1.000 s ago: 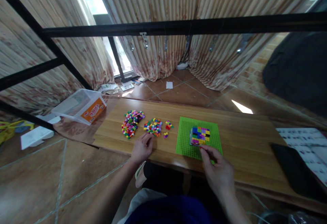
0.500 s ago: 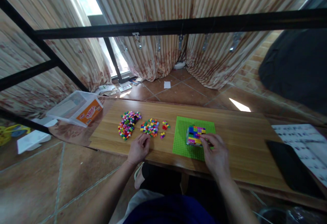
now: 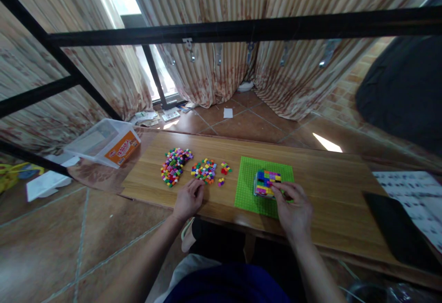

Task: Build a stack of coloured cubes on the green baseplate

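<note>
Two hands (image 3: 188,199) (image 3: 297,210) well apart, right fingers (image 3: 287,189) at brick block (image 3: 264,179) edge.

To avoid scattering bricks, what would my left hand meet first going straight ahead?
Probably the smaller of the two big brick piles, just past the fingertips of your left hand; whether they touch is unclear.

Left hand: my bare left hand (image 3: 189,198) is palm-down, fingers loosely curled, thumb beside them.
Left arm: my bare left forearm (image 3: 148,250) slants from near left toward the far right.
Right hand: my bare right hand (image 3: 295,208) reaches left, thumb and index tips close together; their contact is too small to tell.
Right arm: my bare right forearm (image 3: 319,270) angles far and left.
</note>
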Motion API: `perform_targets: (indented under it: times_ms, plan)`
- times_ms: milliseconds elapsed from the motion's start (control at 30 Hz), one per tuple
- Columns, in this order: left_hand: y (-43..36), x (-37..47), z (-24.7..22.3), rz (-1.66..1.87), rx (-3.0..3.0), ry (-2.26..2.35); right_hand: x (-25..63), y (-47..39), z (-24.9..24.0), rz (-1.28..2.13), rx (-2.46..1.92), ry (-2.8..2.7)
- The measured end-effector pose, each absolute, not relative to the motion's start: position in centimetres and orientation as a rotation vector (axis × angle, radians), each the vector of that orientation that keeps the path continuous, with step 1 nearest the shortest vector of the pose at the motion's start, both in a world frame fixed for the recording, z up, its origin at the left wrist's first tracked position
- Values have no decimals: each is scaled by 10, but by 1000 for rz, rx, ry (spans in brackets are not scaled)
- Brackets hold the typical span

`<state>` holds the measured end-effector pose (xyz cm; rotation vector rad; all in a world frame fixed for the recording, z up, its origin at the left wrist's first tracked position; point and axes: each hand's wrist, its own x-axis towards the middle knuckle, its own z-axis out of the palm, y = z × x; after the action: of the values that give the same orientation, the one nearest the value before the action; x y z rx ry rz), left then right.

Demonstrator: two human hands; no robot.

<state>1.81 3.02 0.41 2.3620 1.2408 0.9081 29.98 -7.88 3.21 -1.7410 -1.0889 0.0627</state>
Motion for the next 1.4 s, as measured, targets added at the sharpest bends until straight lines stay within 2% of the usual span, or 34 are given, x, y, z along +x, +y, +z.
perform_targets:
  times_ms: [533,1000,1400]
  plan:
    - [29,19,6,903,2367,1246,297,-81,36,-63,-1760,-1226]
    - [29,18,2,900,2361,1251,301,-78,38,-4,-1786,-1249]
    - [29,18,4,888,2344,1252,299,-94,41,-18,-1773,-1094]
